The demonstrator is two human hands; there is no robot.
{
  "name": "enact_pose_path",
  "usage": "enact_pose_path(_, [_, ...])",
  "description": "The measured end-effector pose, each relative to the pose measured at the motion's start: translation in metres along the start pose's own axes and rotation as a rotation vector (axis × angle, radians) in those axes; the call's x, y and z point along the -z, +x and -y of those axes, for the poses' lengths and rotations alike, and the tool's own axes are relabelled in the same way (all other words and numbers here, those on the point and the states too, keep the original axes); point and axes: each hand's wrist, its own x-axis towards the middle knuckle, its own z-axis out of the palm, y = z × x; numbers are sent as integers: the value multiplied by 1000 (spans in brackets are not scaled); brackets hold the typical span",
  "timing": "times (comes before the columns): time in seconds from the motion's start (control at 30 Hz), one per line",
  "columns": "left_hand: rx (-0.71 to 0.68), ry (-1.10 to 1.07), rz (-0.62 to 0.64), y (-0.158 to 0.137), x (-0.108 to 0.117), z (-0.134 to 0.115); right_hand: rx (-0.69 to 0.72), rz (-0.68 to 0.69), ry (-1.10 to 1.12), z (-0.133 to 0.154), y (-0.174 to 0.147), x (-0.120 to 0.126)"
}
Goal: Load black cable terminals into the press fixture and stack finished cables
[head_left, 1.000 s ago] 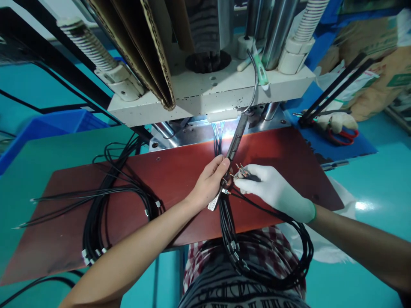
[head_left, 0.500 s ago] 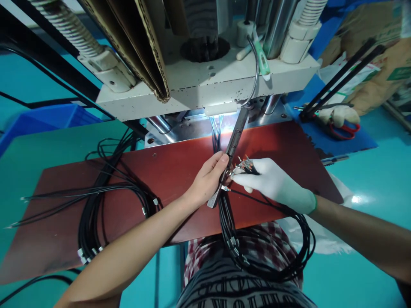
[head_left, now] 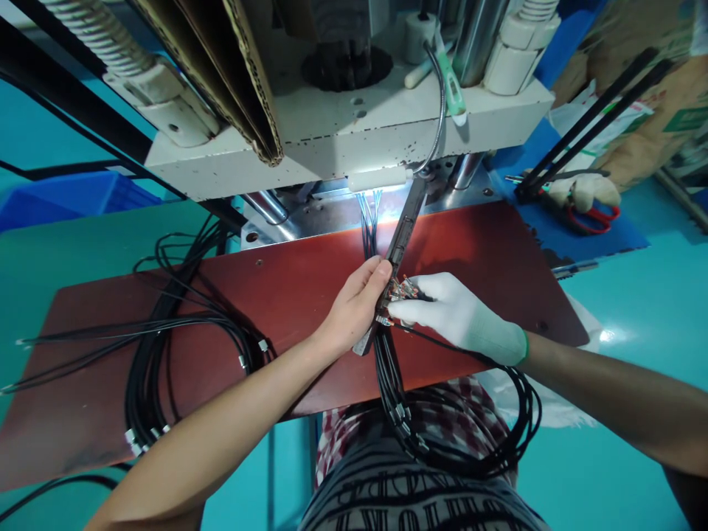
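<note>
My bare left hand [head_left: 358,299] is closed around a long dark metal bar [head_left: 405,228], thumb lying on top of it. The bar slants from the machine down toward me. Against its right side, my right hand [head_left: 462,313], in a white glove, pinches a bunch of black cables [head_left: 425,296] with stripped, orange and silver ends. One cable with a metal connector [head_left: 383,321] meets the bar just below those fingers. More black cables [head_left: 389,369] hang under the bar and loop over my lap. Thin wires [head_left: 369,214] run from beneath the machine's lit edge.
A reddish-brown board [head_left: 310,276] spans the front of the white press [head_left: 332,147]. On its left lies a coil of black cables [head_left: 144,369]. Red-handled scissors [head_left: 594,217] and a glove lie on a blue surface at right. A blue bin [head_left: 77,199] stands at left, cardboard [head_left: 259,110] above.
My right hand has moved slightly left, bringing the bunched cable ends up against the bar. My left hand keeps its hold on the bar. The whole view has shifted a little.
</note>
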Motion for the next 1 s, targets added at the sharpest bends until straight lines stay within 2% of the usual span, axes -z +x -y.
enact_pose_path(0.13, [-112, 213, -65, -3, -3, -3, -1, -106, -197, -1, 0, -5])
enact_pose_path(0.2, [-135, 238, -56, -3, -3, -3, 20, -91, -219, -2, -2, -4])
enact_pose_path(0.33, [-108, 139, 21, 0, -1, -3, 22, -5, -153, -2, -10, 4])
enact_pose_path(0.47, [-74, 75, 44, -1, 2, -4, 20, -106, -241, -3, -14, 11])
enact_pose_path(0.57, [-25, 22, 72, -4, 3, -4, 13, -147, -225, -2, -14, 14])
enact_pose_path(0.7, [7, -71, 107, -5, 3, -4, -94, -96, -107, 0, -11, 16])
enact_pose_path(0.8, [23, -89, 101, -5, 4, -3, -112, -55, -32, 1, -9, 14])
enact_pose_path(1.0, [36, -79, 53, -5, 4, 0, -36, -258, -229, 0, -4, 0])
